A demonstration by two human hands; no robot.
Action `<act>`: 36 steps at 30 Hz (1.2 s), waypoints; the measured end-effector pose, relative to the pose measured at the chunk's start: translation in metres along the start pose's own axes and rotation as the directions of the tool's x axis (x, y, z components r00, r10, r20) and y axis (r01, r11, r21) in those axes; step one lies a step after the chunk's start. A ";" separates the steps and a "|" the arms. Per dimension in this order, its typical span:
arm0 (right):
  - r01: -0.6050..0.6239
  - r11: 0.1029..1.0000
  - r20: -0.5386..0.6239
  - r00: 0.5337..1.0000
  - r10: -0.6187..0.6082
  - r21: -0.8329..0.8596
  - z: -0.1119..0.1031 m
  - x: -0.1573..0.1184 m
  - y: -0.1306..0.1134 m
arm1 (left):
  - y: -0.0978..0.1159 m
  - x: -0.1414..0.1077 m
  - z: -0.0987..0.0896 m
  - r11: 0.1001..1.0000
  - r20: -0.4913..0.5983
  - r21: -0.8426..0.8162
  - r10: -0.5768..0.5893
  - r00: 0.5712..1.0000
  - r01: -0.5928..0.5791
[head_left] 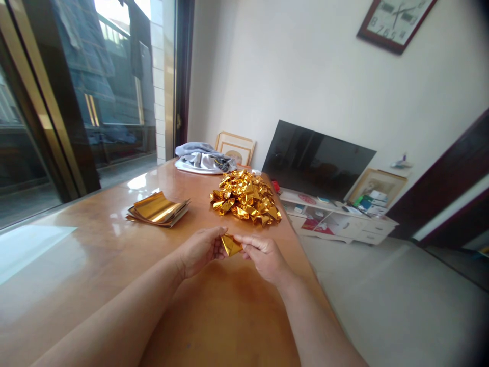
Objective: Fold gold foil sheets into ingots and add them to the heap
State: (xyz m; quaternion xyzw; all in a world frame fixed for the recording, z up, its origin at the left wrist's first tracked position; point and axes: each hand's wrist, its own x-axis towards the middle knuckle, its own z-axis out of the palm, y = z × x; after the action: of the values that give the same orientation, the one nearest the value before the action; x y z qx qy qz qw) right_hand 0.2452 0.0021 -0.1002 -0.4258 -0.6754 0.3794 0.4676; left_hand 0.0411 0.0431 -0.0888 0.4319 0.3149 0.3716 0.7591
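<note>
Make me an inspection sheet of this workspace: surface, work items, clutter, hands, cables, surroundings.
Surface: glossy brown table, reflecting light.
Work items: folded gold paper in the hands; stack of gold sheets at left; heap of gold pieces beyond the hands.
Clutter: bundled cloth near the far end.
Hands: left hand and right hand both grip the folded gold paper.
Cables: nothing seen.
Surroundings: television and white cabinet at right; clock on the wall.
</note>
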 end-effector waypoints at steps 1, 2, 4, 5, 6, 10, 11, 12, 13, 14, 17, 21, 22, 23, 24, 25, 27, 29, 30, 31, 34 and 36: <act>-0.003 1.000 0.002 1.000 0.003 -0.002 0.000 0.000 -0.001 | -0.001 0.000 -0.001 1.000 -0.008 -0.001 0.008 1.000 -0.008; -0.013 1.000 0.001 1.000 0.013 -0.004 -0.001 0.000 -0.003 | -0.002 0.001 -0.002 1.000 -0.012 -0.001 0.020 1.000 -0.020; -0.058 0.998 -0.016 0.998 0.058 0.002 -0.003 -0.001 -0.008 | -0.002 0.000 -0.003 0.998 -0.012 0.010 0.057 0.998 -0.057; -0.091 0.996 -0.028 0.995 0.091 0.019 -0.003 -0.001 -0.010 | -0.001 -0.001 -0.003 0.996 -0.008 0.023 0.081 0.997 -0.081; -0.123 0.991 -0.039 0.991 0.125 0.046 -0.004 -0.002 -0.013 | 0.000 -0.002 -0.003 0.994 -0.003 0.042 0.105 0.994 -0.105; -0.198 0.964 -0.073 0.974 0.213 0.177 -0.006 -0.001 -0.019 | 0.003 -0.005 -0.001 0.968 0.051 0.181 0.169 0.984 -0.176; -0.213 0.957 -0.087 0.969 0.233 0.199 -0.005 -0.001 -0.019 | 0.004 -0.005 0.000 0.958 0.066 0.219 0.176 0.982 -0.187; -0.231 0.950 -0.103 0.961 0.257 0.211 -0.005 -0.001 -0.019 | 0.004 -0.006 0.000 0.947 0.078 0.254 0.183 0.980 -0.197; -0.252 0.943 -0.117 0.953 0.281 0.216 -0.004 0.000 -0.019 | 0.004 -0.006 0.001 0.937 0.086 0.281 0.189 0.978 -0.205; -0.271 0.939 -0.125 0.945 0.301 0.214 -0.003 0.000 -0.018 | 0.004 -0.006 0.001 0.929 0.090 0.302 0.195 0.977 -0.213; -0.293 0.936 -0.121 0.940 0.319 0.196 -0.002 -0.001 -0.018 | 0.004 -0.007 0.002 0.914 0.096 0.334 0.212 0.973 -0.232; -0.268 0.942 -0.089 0.953 0.290 0.202 -0.004 -0.003 -0.022 | 0.004 -0.007 0.000 0.915 0.099 0.329 0.211 0.972 -0.232; -0.256 0.946 -0.085 0.957 0.277 0.200 -0.005 -0.004 -0.024 | 0.004 -0.007 0.000 0.920 0.103 0.316 0.207 0.973 -0.229; -0.243 0.950 -0.085 0.961 0.263 0.197 -0.006 -0.004 -0.025 | 0.004 -0.007 -0.001 0.927 0.111 0.299 0.201 0.973 -0.226; -0.229 0.954 -0.086 0.965 0.249 0.192 -0.007 -0.004 -0.026 | 0.004 -0.007 -0.002 0.935 0.122 0.279 0.193 0.973 -0.221; -0.216 0.958 -0.086 0.968 0.235 0.188 -0.007 -0.004 -0.027 | 0.004 -0.007 -0.003 0.942 0.134 0.260 0.184 0.974 -0.214; -0.194 0.965 -0.088 0.973 0.212 0.177 -0.009 -0.004 -0.028 | 0.005 -0.008 -0.003 0.952 0.148 0.233 0.167 0.975 -0.198; -0.178 0.971 -0.088 0.977 0.193 0.161 -0.010 -0.004 -0.028 | 0.007 -0.010 -0.002 0.957 0.149 0.220 0.159 0.976 -0.189; -0.172 0.973 -0.085 0.979 0.186 0.153 -0.011 -0.004 -0.028 | 0.008 -0.011 -0.002 0.958 0.147 0.217 0.159 0.976 -0.189; -0.167 0.975 -0.083 0.980 0.180 0.144 -0.012 -0.004 -0.027 | 0.009 -0.012 -0.002 0.958 0.144 0.215 0.160 0.976 -0.189; -0.154 0.981 -0.077 0.984 0.163 0.116 -0.014 -0.004 -0.027 | 0.011 -0.013 -0.003 0.956 0.148 0.219 0.163 0.975 -0.193; -0.134 0.987 -0.075 0.987 0.140 0.088 -0.015 -0.004 -0.027 | 0.011 -0.013 -0.004 0.949 0.156 0.241 0.167 0.974 -0.202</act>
State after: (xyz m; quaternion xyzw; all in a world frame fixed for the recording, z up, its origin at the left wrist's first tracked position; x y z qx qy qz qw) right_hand 0.2541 -0.0090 -0.0724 -0.4665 -0.6086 0.4207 0.4847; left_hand 0.0279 0.0383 -0.0790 0.5773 0.2667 0.3678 0.6784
